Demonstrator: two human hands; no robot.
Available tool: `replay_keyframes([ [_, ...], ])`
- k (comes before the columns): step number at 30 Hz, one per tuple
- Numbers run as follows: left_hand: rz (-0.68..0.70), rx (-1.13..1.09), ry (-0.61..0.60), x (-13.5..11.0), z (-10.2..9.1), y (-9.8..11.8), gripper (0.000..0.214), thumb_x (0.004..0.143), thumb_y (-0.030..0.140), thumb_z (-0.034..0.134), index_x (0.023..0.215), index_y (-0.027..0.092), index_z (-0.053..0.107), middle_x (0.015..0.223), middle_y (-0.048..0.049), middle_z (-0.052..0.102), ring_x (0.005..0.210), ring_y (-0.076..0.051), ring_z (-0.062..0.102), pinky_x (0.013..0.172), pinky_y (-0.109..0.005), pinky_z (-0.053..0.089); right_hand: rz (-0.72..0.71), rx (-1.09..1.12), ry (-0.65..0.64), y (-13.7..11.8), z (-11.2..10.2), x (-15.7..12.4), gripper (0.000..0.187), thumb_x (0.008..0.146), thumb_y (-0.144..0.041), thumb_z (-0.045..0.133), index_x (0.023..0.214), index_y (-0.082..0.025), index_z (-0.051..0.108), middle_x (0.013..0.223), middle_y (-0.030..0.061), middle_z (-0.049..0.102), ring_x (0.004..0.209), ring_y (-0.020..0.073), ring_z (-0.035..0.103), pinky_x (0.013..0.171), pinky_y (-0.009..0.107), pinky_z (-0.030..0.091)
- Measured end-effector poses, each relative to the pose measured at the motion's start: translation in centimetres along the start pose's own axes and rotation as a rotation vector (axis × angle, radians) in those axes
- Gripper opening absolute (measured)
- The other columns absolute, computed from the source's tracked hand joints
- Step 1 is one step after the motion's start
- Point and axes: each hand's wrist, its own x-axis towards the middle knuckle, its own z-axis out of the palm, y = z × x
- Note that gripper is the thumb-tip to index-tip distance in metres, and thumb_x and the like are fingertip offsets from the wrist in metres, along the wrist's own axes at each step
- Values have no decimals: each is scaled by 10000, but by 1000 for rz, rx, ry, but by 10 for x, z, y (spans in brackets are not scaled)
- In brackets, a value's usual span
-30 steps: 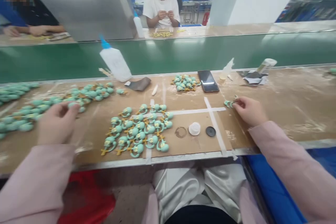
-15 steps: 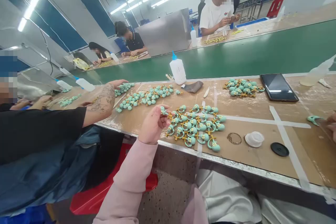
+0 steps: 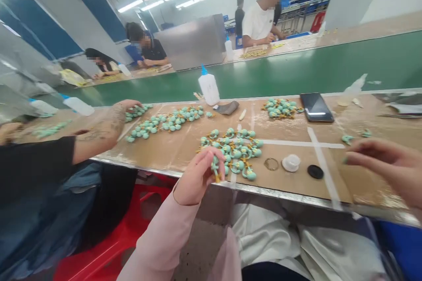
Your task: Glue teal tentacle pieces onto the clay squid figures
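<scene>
Along the front edge of the tan workbench, the left hand clenched a teal figure with a yellow stem between thumb and fingers, just above the heap of matching figures. Out to the right, the right hand was released, its fingers loosely apart and holding nothing, near two small teal pieces on the bench, while a co-worker's tattooed forearm lay across the far left.
</scene>
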Motion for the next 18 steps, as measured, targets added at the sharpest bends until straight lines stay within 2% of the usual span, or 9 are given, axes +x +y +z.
replay_keyframes([
  [1, -43, -20, -64, -1, 12, -10, 355, 879, 520, 567, 809, 174, 605, 543, 12, 548, 467, -89, 441, 436, -203, 244, -7, 113, -91, -26, 11, -10, 255, 693, -458, 804, 774, -236, 709, 774, 69, 659, 744, 172, 623, 665, 288, 478],
  [3, -128, -58, -202, -2, 39, -31, 404, 861, 534, 590, 730, 152, 600, 511, 17, 506, 451, -84, 419, 450, -215, 257, -10, 354, -282, -64, 34, -26, 243, 757, -439, 765, 804, -225, 660, 786, 47, 643, 756, 173, 611, 683, 291, 496],
  [5, -199, -94, -330, -4, 64, -49, 455, 852, 572, 581, 735, 134, 622, 499, 16, 493, 437, -81, 392, 451, -225, 245, -17, 527, -457, -82, 53, -36, 230, 793, -397, 742, 822, -208, 615, 791, 35, 623, 746, 166, 585, 680, 296, 487],
  [7, -252, -145, -441, -6, 83, -60, 507, 839, 627, 556, 806, 130, 650, 495, 20, 491, 420, -80, 363, 438, -232, 211, -32, 618, -561, -87, 64, -42, 209, 817, -354, 727, 834, -197, 590, 802, 30, 604, 760, 157, 563, 700, 296, 472],
  [11, -291, -246, -551, -10, 99, -64, 507, 820, 634, 569, 828, 134, 654, 484, 35, 459, 395, -75, 327, 418, -241, 177, -95, 592, -622, -84, 65, -48, 148, 854, -296, 698, 874, -191, 596, 851, 30, 593, 810, 148, 550, 751, 294, 451],
  [15, -316, -267, -555, -12, 103, -62, 488, 843, 614, 541, 795, 137, 631, 467, 30, 462, 374, -77, 307, 403, -244, 170, -162, 493, -634, -87, 61, -48, 146, 863, -313, 685, 868, -182, 622, 830, 29, 584, 805, 154, 553, 773, 306, 449],
  [18, -329, -293, -523, -14, 107, -62, 485, 852, 609, 524, 757, 141, 607, 443, 33, 452, 360, -73, 287, 395, -235, 182, -217, 447, -693, -92, 59, -46, 151, 874, -319, 668, 845, -177, 626, 818, 31, 585, 780, 149, 555, 747, 297, 449],
])
